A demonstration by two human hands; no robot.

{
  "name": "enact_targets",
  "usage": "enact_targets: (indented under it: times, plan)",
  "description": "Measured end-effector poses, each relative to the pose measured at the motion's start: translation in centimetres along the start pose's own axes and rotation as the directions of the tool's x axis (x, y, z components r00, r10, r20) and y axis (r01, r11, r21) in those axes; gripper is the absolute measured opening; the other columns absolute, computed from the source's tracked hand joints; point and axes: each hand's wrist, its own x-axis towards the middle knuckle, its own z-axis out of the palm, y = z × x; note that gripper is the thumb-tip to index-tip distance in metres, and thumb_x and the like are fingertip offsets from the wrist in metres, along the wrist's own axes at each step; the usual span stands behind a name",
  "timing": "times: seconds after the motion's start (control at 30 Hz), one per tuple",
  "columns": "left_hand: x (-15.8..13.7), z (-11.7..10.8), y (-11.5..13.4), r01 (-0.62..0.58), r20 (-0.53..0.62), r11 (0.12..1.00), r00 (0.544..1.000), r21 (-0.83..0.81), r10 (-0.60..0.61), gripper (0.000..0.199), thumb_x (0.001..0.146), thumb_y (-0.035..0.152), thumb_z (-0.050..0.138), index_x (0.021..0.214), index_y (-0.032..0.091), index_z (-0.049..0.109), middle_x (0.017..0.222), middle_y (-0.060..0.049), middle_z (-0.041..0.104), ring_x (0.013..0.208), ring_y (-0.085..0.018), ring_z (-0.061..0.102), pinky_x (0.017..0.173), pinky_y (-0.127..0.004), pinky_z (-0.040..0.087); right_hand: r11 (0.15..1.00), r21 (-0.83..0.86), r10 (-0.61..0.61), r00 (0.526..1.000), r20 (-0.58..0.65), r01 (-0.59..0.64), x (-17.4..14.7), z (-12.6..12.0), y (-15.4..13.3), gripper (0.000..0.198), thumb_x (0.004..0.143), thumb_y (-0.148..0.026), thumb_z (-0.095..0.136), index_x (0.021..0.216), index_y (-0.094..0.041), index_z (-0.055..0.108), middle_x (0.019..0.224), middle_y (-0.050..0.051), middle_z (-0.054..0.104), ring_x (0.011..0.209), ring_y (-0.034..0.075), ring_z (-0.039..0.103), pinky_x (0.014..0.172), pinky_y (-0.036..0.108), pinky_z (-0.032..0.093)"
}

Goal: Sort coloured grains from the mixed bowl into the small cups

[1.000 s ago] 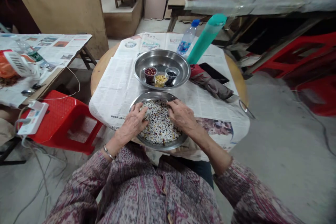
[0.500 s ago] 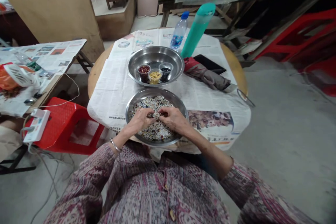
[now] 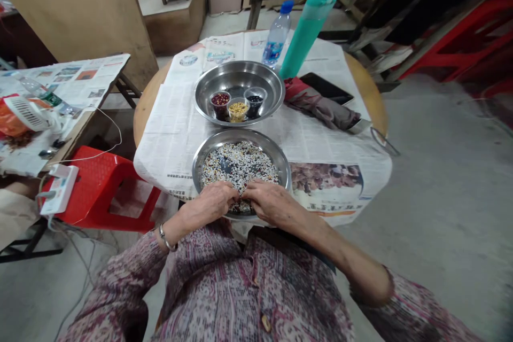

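Note:
A round steel basin (image 3: 283,163) close to my body holds a spread of mixed grains (image 3: 246,163), mostly white with dark, yellow and reddish bits. At its near side, my left hand (image 3: 214,202) and my right hand (image 3: 272,202) meet almost tip to tip, fingers curled down into the grains. What lies inside the closed fingers is hidden. Just beyond stands a second steel basin (image 3: 206,85). In it are three clear cups: a cup of dark red beans (image 3: 220,100), a cup of yellow grains (image 3: 238,110) and a cup of black beans (image 3: 255,100).
Newspaper (image 3: 168,133) covers the round table. Behind the far basin stand a water bottle (image 3: 276,40) and a teal bottle (image 3: 308,32). A folded umbrella (image 3: 320,109) and a black flat device (image 3: 326,88) lie at right. A red stool (image 3: 96,187) bears a power strip (image 3: 60,189).
Both hands have come from the middle of the grains to the near side of the basin. A dark bare patch of the basin's bottom now shows among the grains. The view has shifted slightly.

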Motion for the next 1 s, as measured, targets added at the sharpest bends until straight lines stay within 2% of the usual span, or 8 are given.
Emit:
enact_targets:
  times: [0.1,0.2,0.33,0.47,0.6,0.8,0.9,1.0]
  plan:
    - [1.1,0.4,-1.2,0.053,-0.076,0.997,0.996,0.054,-0.049,0.025,0.09,0.003,0.046,0.094,0.018,0.066,0.094,-0.005,0.063,0.091,-0.017,0.061,0.088,-0.032,0.052,0.993,-0.079,0.082,0.992,-0.091,-0.09,1.1,0.1,0.6,0.029,0.084,-0.004,0.051,0.095,-0.02,0.071,0.096,0.008,0.068,0.096,0.022,0.058,0.083,0.033,0.048]
    - [2.1,0.2,-2.5,0.116,-0.221,0.99,0.971,0.084,-0.095,0.023,0.093,0.006,0.045,0.098,0.018,0.065,0.097,-0.006,0.06,0.092,-0.018,0.059,0.087,-0.033,0.053,0.972,-0.131,0.161,0.96,-0.229,-0.194,1.7,-0.2,1.2,0.031,0.086,-0.005,0.049,0.104,-0.018,0.07,0.108,0.011,0.067,0.102,0.025,0.056,0.086,0.036,0.048]
    - [3.3,-0.4,-3.4,0.192,-0.369,0.976,0.919,0.107,-0.14,0.018,0.093,0.013,0.05,0.105,0.019,0.063,0.102,-0.007,0.057,0.097,-0.02,0.057,0.09,-0.038,0.054,0.972,-0.1,0.166,0.927,-0.336,-0.211,1.5,-0.5,1.8,0.026,0.088,-0.009,0.049,0.102,-0.019,0.068,0.102,0.01,0.066,0.101,0.025,0.056,0.089,0.037,0.048]
    - [4.5,0.1,-2.7,0.149,-0.277,0.977,0.955,0.152,-0.103,0.024,0.09,0.015,0.058,0.114,0.02,0.061,0.113,-0.008,0.056,0.107,-0.024,0.054,0.098,-0.045,0.051,0.98,-0.01,0.178,0.902,-0.393,-0.198,1.3,-0.2,1.8,0.018,0.089,-0.012,0.049,0.093,-0.019,0.065,0.092,0.008,0.065,0.094,0.023,0.06,0.087,0.034,0.049]
    - [5.6,1.1,-1.2,0.053,-0.117,0.984,0.993,0.17,-0.033,0.022,0.092,0.008,0.048,0.105,0.017,0.064,0.107,-0.008,0.058,0.103,-0.023,0.055,0.096,-0.04,0.052,0.978,0.037,0.2,0.866,-0.458,-0.207,1.0,0.3,1.4,0.018,0.091,-0.014,0.047,0.092,-0.021,0.064,0.09,0.006,0.068,0.089,0.022,0.062,0.084,0.034,0.049]
    - [4.9,1.8,0.9,-0.11,0.012,0.989,0.994,0.099,0.109,0.012,0.095,0.019,0.055,0.103,0.018,0.064,0.107,-0.007,0.061,0.104,-0.022,0.058,0.094,-0.036,0.053,0.967,0.138,0.252,0.726,-0.64,-0.214,-0.4,1.0,1.1,0.02,0.095,-0.017,0.047,0.098,-0.021,0.066,0.091,0.006,0.072,0.088,0.021,0.064,0.083,0.035,0.051]
    - [4.6,1.6,1.4,-0.186,0.073,0.973,0.982,0.139,0.177,0.011,0.094,0.024,0.06,0.101,0.017,0.065,0.112,-0.008,0.061,0.106,-0.023,0.057,0.097,-0.037,0.051,0.97,0.181,0.242,0.702,-0.67,-0.161,-1.0,1.4,1.0,0.019,0.095,-0.018,0.048,0.099,-0.022,0.066,0.09,0.006,0.073,0.086,0.02,0.065,0.081,0.034,0.053]
    - [4.7,1.0,1.1,-0.11,0.051,0.966,0.994,0.234,0.101,0.01,0.095,0.015,0.054,0.098,0.017,0.063,0.107,-0.009,0.061,0.103,-0.023,0.057,0.091,-0.037,0.052,0.966,0.219,0.254,0.689,-0.679,-0.14,-1.2,1.2,0.9,0.017,0.096,-0.021,0.05,0.097,-0.022,0.067,0.086,0.005,0.073,0.082,0.019,0.067,0.078,0.033,0.054]
